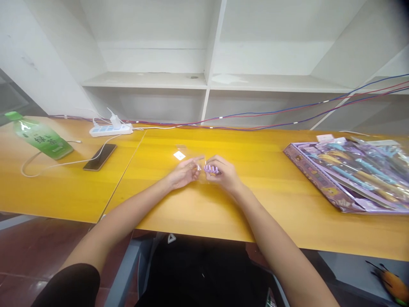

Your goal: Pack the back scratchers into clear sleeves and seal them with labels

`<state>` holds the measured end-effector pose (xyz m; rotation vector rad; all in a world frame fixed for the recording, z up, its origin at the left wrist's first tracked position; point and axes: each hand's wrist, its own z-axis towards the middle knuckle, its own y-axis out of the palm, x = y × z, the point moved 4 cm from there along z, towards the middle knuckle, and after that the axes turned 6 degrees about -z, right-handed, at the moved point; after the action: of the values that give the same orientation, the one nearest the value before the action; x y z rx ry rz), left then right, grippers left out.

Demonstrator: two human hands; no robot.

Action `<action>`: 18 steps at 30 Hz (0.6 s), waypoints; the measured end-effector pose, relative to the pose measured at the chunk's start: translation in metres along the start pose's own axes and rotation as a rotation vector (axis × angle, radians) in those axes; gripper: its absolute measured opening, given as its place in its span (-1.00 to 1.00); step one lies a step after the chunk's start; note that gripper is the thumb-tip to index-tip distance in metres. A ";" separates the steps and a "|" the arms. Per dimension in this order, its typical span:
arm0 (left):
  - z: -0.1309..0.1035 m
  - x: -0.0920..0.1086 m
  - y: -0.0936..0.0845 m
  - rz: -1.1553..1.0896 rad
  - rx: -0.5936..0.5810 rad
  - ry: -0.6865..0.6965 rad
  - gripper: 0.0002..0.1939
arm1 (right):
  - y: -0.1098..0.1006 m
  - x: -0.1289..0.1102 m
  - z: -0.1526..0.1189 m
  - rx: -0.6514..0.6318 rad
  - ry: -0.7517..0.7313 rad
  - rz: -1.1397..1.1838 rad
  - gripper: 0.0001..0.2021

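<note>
Over the middle of the yellow table (271, 183), my right hand (225, 174) closes its fingers round a small purple ridged item (211, 169). Just to its left, my left hand (185, 174) has its fingers curled at the edge of a clear plastic wrapper (202, 164), with a small whitish bit by the fingertips. The wrapper spans the gap between both hands. A small white square (179, 155) lies on the table beyond my left hand.
A purple box (332, 187) of wrapped items stands at the right. On the left are a green bottle (44, 138), a phone (100, 157), a white power strip (110, 129) and a white cable. Red and blue wires run along the white shelves (143, 80).
</note>
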<state>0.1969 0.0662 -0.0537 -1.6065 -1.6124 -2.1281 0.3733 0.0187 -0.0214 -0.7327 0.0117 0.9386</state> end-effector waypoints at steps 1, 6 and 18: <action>-0.001 0.002 0.001 -0.012 -0.019 0.008 -0.29 | 0.001 -0.002 0.000 -0.003 -0.003 0.008 -0.85; -0.003 0.009 0.002 -0.009 -0.048 0.053 -0.30 | -0.003 -0.009 0.004 0.026 0.009 0.003 -0.90; -0.001 0.010 0.003 0.049 -0.080 0.129 -0.26 | 0.005 -0.005 0.004 -0.009 0.240 0.183 -0.87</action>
<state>0.1936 0.0690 -0.0442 -1.4782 -1.4533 -2.2465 0.3656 0.0197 -0.0193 -0.8602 0.2900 1.0196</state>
